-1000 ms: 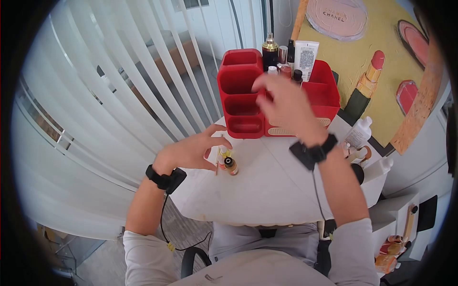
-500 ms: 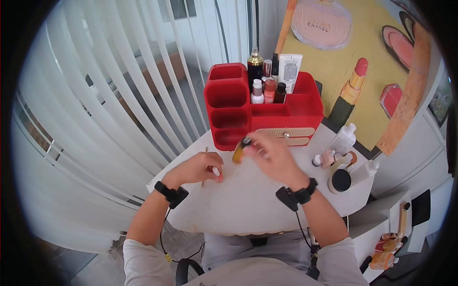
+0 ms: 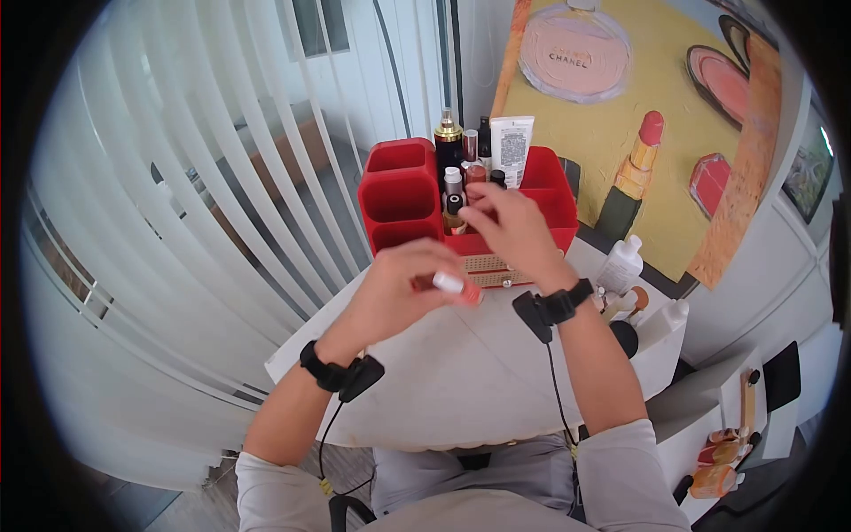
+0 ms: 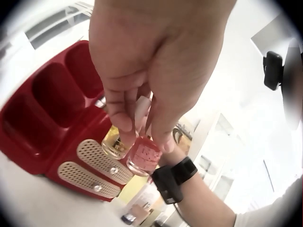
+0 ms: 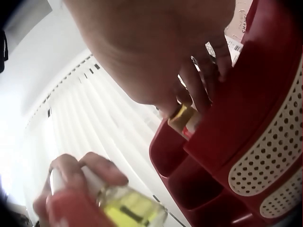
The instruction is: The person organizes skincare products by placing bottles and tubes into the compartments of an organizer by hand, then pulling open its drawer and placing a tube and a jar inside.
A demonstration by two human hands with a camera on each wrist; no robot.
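My left hand pinches two small bottles in front of the red makeup organizer. One is a pink bottle with a white cap; beside it is a clear bottle of yellow liquid, seen in both wrist views. At the organizer's front compartment, my right hand has its thumb and fingers around a small amber bottle with a black cap. In the right wrist view the organizer's wall hides part of that amber bottle.
Behind the right hand, a white tube, a dark gold-collared bottle and several smaller bottles stand in the organizer. A white bottle and a black-lidded jar are on the table's right side. A painted board leans behind.
My right hand has carried the amber bottle from above the table into the organizer's front compartment. The left hand has lifted its bottles off the table, up and right toward the organizer.
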